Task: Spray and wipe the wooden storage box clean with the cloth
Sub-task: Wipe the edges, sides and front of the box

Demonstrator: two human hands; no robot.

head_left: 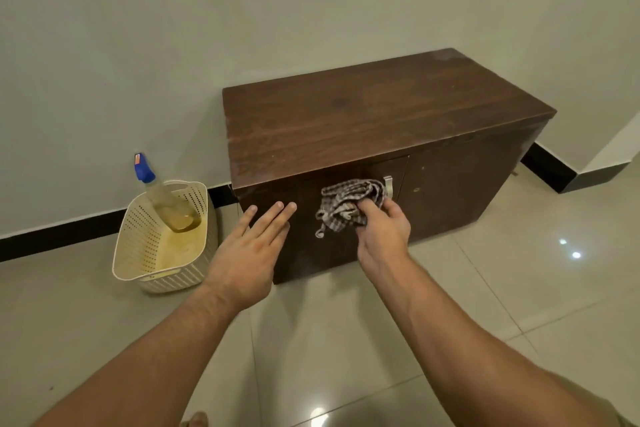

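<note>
Right hand fingers clutch bunched checked cloth against wooden storage box front, beside metal handle. Left hand flat, fingers spread. Box long axis runs left-right along wall. Spray bottle leans in cream basket, nozzle up-left.

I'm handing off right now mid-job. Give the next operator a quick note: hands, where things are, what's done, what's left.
Right hand: gripping the bunched checked cloth against the wooden box front, beside the metal handle.
Left hand: open, empty, fingers flat on the box front.
Spray bottle: leaning in the cream basket on the floor, left of the box.
Done: cannot tell what has been sprayed or wiped.
Left: finish the front, check top and sides.
</note>
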